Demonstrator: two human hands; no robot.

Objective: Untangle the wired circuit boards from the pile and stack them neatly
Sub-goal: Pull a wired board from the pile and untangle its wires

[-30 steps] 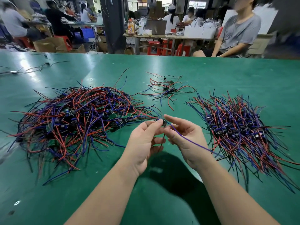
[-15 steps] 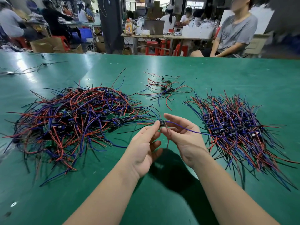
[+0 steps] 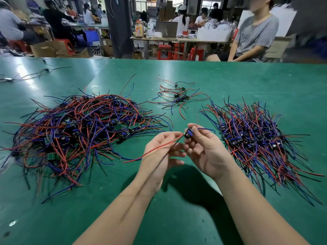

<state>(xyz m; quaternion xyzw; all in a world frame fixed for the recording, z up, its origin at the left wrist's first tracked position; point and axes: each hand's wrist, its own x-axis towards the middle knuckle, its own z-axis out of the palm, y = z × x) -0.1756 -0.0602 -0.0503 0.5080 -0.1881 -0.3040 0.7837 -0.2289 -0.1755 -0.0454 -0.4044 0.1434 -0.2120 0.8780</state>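
Green tabletop, smooth and shiny, lies under everything. Near me, my right hand pinches one small hard board in its fingers. My left hand curls its fingers round the board's bendy wires. I think this board is free of the messy pile on the left. Next it should go on the tidy stack on the right, wires lying the same way.

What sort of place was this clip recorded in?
Probably an electronics assembly workshop: heaps of small circuit boards with red and blue wires lie on a green-topped worktable, and seated workers at cluttered benches fill the background.
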